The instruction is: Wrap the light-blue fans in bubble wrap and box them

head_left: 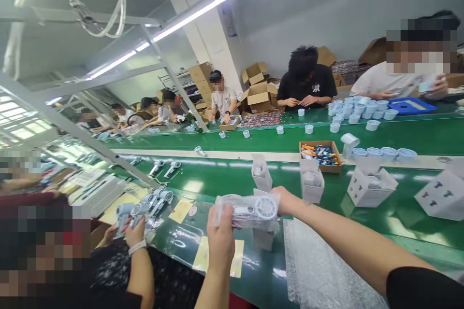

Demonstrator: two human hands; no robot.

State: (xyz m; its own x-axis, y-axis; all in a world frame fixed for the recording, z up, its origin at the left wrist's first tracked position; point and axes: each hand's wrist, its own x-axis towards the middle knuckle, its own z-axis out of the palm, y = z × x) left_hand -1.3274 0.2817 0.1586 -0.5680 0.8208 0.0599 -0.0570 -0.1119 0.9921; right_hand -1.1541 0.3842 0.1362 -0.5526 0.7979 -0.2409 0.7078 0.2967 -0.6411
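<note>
A light-blue handheld device (250, 209) in a clear plastic bag hangs over the green bench, its round grille end to the right. My left hand (222, 231) grips the bag's left end, thumb in front. Beyond the bag's right end is my right hand (284, 201), its fingers mostly hidden behind the bag and the white box area. An open white box (261, 176) stands just behind the bag. Below the bag, part of another white box (263, 239) shows. Clear bubble wrap sheets (319, 265) lie right of it.
Open white boxes (371, 186) line the right side. A carton of small parts (335, 169) and light-blue cups (389, 154) sit behind them. At left, a person's hands (135, 231) hold similar devices. Other people sit across the green conveyor (253, 142).
</note>
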